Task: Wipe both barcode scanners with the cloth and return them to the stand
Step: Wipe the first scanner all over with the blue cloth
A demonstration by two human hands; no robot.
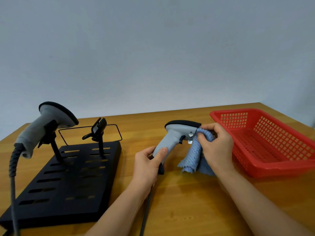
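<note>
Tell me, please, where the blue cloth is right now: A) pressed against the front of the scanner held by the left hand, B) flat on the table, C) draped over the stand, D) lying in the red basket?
A: the right hand holds the blue cloth against the front of the scanner, whose handle the left hand grips.

Glossy wooden table (187,193), ribbed blue cloth (192,155), red plastic basket (272,169), matt black stand (68,184)

There are no words, numbers or signs to read anywhere here.
</note>
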